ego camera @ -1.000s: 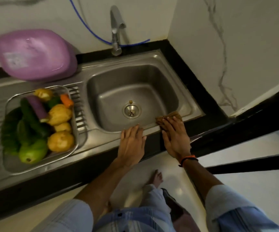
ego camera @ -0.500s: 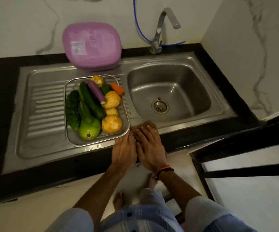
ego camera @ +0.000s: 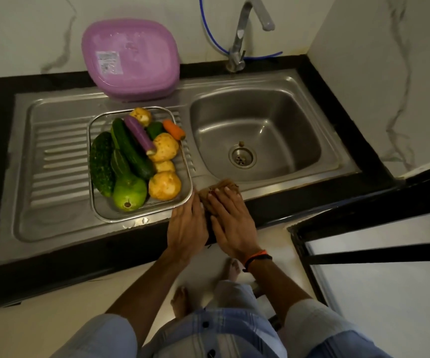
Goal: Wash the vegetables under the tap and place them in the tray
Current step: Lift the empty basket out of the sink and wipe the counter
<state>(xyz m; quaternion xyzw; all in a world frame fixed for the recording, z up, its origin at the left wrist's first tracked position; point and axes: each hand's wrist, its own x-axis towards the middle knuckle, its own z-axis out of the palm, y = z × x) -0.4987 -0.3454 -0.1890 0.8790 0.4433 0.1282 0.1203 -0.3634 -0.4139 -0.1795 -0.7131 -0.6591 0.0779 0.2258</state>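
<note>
Beside the tray (ego camera: pixel 141 215), flat hands (ego camera: pixel 210 223) press a cloth (ego camera: pixel 217 188).

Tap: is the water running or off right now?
Off. No stream falls from the tap spout, and the sink basin below shows no water flow or splashing.

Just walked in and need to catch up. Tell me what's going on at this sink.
A person stands at the sink with both hands at its front edge. The right hand presses flat on a brown cloth, and the left hand lies flat beside it, touching the corner of the tray. The tray sits on the drainboard, full of vegetables. The tap shows no running water, and the basin is empty. A purple tub leans against the wall behind.
</note>
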